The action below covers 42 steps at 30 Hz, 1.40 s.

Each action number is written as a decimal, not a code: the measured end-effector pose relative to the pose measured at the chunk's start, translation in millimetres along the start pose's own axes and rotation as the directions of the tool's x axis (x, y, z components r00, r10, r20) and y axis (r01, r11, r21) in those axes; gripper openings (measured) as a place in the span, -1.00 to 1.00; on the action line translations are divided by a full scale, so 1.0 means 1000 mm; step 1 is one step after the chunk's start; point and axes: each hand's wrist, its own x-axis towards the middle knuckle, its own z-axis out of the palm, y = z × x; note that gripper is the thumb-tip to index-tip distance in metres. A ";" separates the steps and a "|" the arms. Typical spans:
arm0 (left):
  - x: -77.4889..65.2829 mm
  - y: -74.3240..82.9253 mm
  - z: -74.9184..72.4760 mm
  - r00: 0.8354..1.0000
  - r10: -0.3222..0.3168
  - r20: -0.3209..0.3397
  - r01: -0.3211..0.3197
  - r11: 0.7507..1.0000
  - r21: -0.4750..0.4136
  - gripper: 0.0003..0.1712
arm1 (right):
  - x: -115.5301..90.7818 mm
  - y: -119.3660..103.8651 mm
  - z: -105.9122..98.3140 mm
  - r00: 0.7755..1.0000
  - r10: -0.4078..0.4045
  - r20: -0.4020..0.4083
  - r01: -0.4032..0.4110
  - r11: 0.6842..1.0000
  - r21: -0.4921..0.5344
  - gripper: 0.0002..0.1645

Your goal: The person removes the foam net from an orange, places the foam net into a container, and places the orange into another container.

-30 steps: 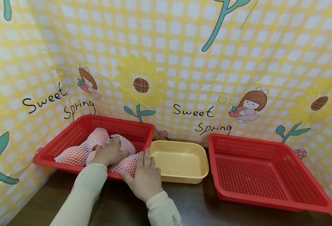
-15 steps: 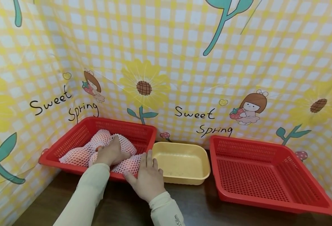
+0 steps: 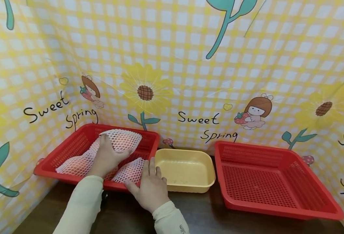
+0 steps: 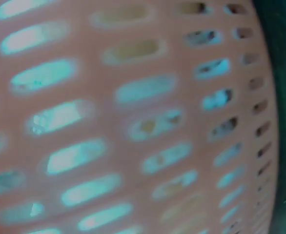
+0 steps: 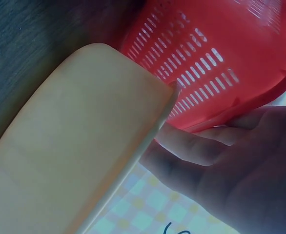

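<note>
Okay, 2 red baskets (image 3: 283,213), 1 yellow tub (image 3: 189,188) between them; 2 hands: right hand (image 3: 152,187) straight-fingered at the left basket's (image 3: 50,173) rim, left hand (image 3: 105,159) gripping 1 netted fruit (image 3: 127,139) in or just above it, at least 3 more inside.

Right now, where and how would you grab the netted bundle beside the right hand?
Probably across its rounded middle, from above: the netted bundle lies in the near right corner of the left red basket, with walls close on two sides and the right hand at its right end, while its top looks uncovered.
</note>
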 end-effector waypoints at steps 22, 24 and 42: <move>-0.102 0.070 0.076 0.822 0.565 0.080 -0.509 0.789 -0.345 -0.12 | -0.051 0.089 -0.113 0.923 -0.062 -0.380 0.290 0.762 0.579 -0.67; -0.107 0.069 0.092 0.807 0.574 0.141 -0.497 0.788 -0.365 -0.08 | -0.062 0.101 -0.118 0.954 -0.089 -0.286 0.248 0.769 0.589 -0.69; -0.124 0.069 0.139 0.524 0.559 0.643 -0.213 0.817 -0.536 -0.42 | -0.102 0.159 -0.102 0.919 -0.200 0.341 -0.034 0.821 0.570 -0.67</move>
